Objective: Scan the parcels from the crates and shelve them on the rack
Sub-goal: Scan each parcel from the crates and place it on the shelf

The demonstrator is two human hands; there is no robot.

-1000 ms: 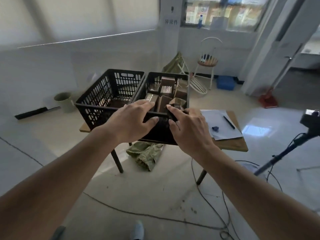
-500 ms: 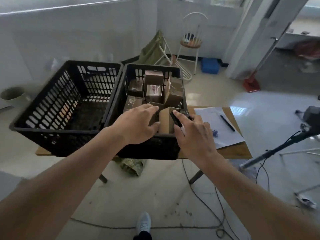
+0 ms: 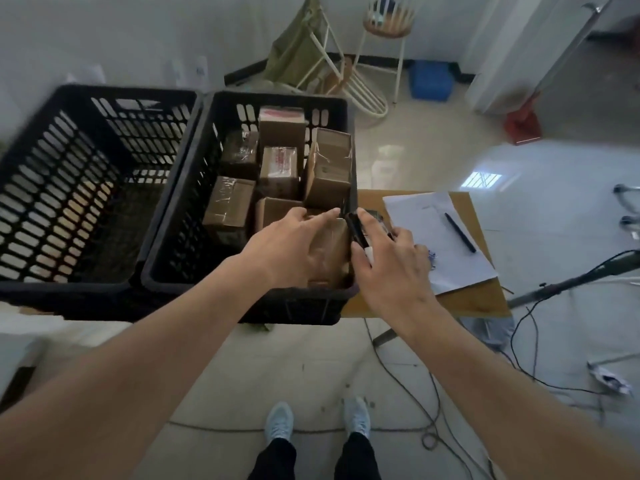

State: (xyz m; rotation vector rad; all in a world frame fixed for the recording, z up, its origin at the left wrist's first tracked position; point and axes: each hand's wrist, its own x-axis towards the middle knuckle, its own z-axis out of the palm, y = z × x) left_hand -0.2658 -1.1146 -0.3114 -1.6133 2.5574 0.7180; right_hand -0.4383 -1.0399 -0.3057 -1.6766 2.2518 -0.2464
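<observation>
An empty crate (image 3: pixel 93 188) stands at the table's left end; beside it, the second crate (image 3: pixel 194 202) holds the parcels (image 3: pixel 278 171) upright. The left hand (image 3: pixel 287 244) rests, fingers extended, on the near-right-corner parcel (image 3: pixel 329 251) — probably choosing it — while the right hand (image 3: pixel 388 261) grips a scanner (image 3: pixel 356 230) at that crate's right wall, ready to scan. Paper (image 3: pixel 440 237) and pen (image 3: pixel 460 232) lie at the table's right edge.

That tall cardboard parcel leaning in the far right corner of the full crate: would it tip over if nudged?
Probably. The tall parcel stands on a narrow end and already tilts against the crate wall, so a nudge could topple it. Its cardboard looks stiff. The glossy tape on it may feel slightly slippery.
</observation>
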